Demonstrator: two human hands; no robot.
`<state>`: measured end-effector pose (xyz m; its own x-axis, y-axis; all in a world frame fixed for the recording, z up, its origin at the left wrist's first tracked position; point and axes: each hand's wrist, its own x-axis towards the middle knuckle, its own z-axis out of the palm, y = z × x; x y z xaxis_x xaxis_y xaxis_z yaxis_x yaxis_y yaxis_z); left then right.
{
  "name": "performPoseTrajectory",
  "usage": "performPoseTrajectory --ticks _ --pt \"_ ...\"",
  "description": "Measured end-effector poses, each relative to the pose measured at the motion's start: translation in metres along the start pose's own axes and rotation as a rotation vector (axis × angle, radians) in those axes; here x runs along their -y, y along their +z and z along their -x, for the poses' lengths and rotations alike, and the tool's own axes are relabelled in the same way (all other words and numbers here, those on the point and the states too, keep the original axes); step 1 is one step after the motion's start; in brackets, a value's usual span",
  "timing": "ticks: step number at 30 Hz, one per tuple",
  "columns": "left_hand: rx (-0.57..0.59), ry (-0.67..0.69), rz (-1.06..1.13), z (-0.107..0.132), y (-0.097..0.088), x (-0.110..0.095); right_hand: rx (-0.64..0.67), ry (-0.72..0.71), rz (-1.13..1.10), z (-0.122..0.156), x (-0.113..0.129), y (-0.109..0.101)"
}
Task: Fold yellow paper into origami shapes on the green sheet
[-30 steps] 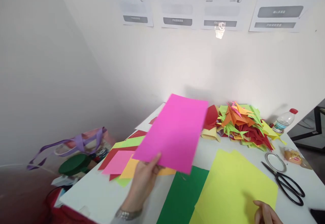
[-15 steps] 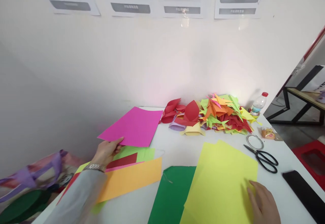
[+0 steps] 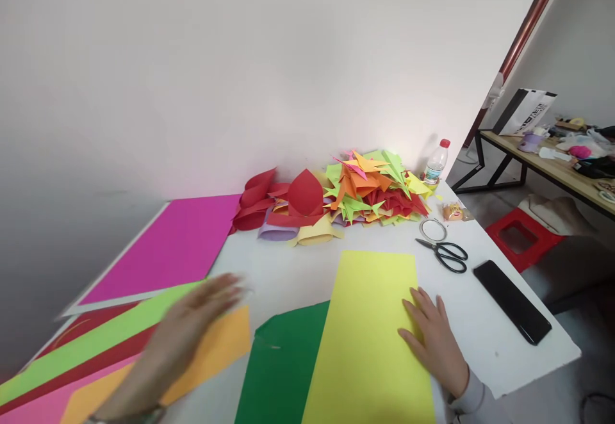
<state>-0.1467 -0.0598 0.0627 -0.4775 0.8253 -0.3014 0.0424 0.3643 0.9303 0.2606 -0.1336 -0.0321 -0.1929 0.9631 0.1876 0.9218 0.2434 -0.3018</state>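
Note:
My right hand [image 3: 432, 334] lies with its fingers spread on the right edge of a yellow sheet of paper [image 3: 365, 341]. Under the left side of that sheet shows a dark green sheet [image 3: 283, 360]. My left hand [image 3: 202, 315], smeared by motion, is over an orange strip of paper [image 3: 225, 341] with its fingers stretched out and no paper in them. Around it lie a light green strip [image 3: 144, 312], red paper and a pink strip [image 3: 62, 398]. A magenta sheet [image 3: 168, 244] rests flat at the back left.
Folded and cut paper pieces [image 3: 365, 187] are heaped against the wall. Scissors [image 3: 449, 256], a tape roll [image 3: 433, 230], a wrapped snack [image 3: 452, 211], a bottle [image 3: 436, 164] and a black phone-like slab [image 3: 512, 301] occupy the right side. A red stool [image 3: 523, 232] stands beyond the table.
My left hand has let go of the magenta sheet, which now lies flat. My right hand shows farther onto the yellow paper, fingers spread. The view has turned right and down.

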Motion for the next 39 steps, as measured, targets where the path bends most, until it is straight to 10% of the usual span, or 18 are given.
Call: performPoseTrajectory --ticks 4,16,21,29,34,39 --pt "0.473 -0.110 -0.045 0.062 0.054 0.023 -0.102 0.040 0.031 -0.003 0.008 0.002" --pt "0.542 -0.192 0.006 0.084 0.110 0.033 -0.116 0.117 -0.008 0.003 0.005 0.015" --pt "0.926 -0.098 0.040 0.098 0.115 0.032 -0.121 0.153 -0.138 0.004 0.006 0.014" --pt "0.714 -0.003 -0.001 0.096 0.094 0.035 -0.155 0.382 -0.822 -0.003 0.017 -0.006" --pt "0.525 -0.081 0.098 0.094 0.088 0.042 0.049 0.402 -1.372 -0.007 0.029 -0.018" --pt "0.543 -0.088 0.124 0.103 0.094 0.044 -0.179 0.531 -1.502 -0.007 0.026 -0.015"
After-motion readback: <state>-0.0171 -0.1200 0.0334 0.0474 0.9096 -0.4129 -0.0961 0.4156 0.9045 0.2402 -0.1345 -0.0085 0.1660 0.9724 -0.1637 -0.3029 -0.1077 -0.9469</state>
